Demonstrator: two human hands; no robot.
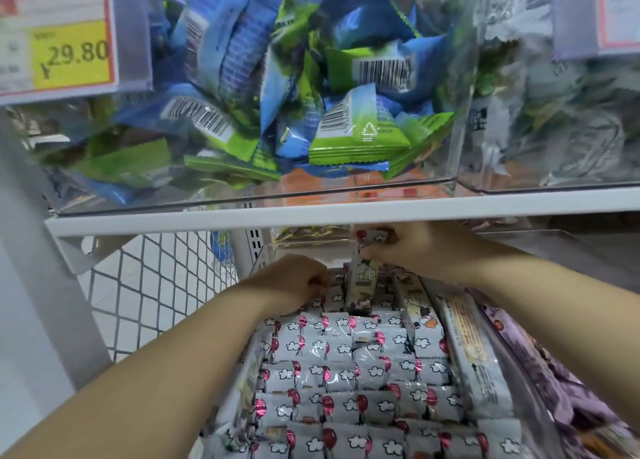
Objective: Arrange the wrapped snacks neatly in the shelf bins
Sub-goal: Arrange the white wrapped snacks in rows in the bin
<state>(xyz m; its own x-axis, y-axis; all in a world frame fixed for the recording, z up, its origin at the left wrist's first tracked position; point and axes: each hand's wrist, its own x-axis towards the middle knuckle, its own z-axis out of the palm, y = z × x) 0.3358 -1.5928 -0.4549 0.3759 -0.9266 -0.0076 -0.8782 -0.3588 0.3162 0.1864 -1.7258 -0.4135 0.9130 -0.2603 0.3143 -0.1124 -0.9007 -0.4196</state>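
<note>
Grey snacks (346, 368) already line the lower bin (265, 250) in tidy rows; the back looks unfinished. My right hand (426, 250) pinches one pack (360, 285) upright there; my left hand (298, 282) curls beside it, grip unclear.

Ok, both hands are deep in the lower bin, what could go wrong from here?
1. The right hand grips the upright pack just under the white shelf rail; lifting could snag it there.
2. The left hand reaches over the flat rows of packs; pulling back could drag them askew.
</note>
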